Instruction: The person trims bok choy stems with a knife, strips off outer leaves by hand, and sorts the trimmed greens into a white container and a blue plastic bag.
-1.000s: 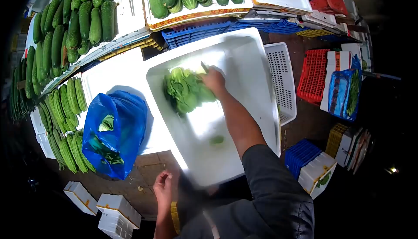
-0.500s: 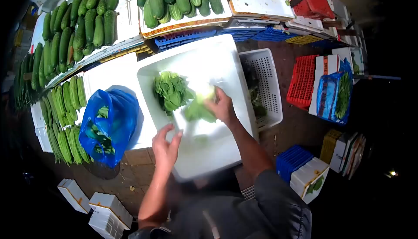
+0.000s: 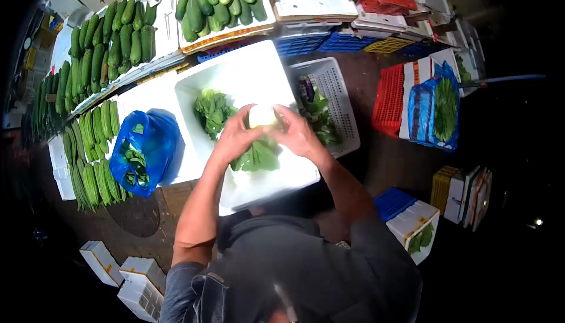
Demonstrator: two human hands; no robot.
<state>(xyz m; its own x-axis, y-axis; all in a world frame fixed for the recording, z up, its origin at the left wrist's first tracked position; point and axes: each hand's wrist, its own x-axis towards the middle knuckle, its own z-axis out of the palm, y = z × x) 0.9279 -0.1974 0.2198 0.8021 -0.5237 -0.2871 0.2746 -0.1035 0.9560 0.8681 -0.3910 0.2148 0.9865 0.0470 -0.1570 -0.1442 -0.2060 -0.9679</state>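
Note:
Over the white foam box (image 3: pixel 235 199), my left hand (image 3: pixel 236 138) and my right hand (image 3: pixel 299 133) grip one leafy green vegetable (image 3: pixel 255 157) from both sides. Its pale, overexposed base points up between my fingers, and its green leaves hang toward me. Another bunch of leafy greens (image 3: pixel 213 111) lies at the left inside the box. A blue plastic bag (image 3: pixel 159 143) with green leaves in it stands on a white surface left of the box.
Cucumbers (image 3: pixel 220 2) and ridged gourds (image 3: pixel 97 137) fill the stall at the back and left. A white perforated basket (image 3: pixel 344 108) with greens adjoins the box's right side. Red crates (image 3: pixel 388 100) and a blue-wrapped bundle (image 3: pixel 421 111) stand farther right. Foam boxes (image 3: pixel 141 293) sit lower left.
My right hand has brought a leafy vegetable from the left bunch toward me. My left hand has risen from beside the box and taken hold of it too. The view has shifted.

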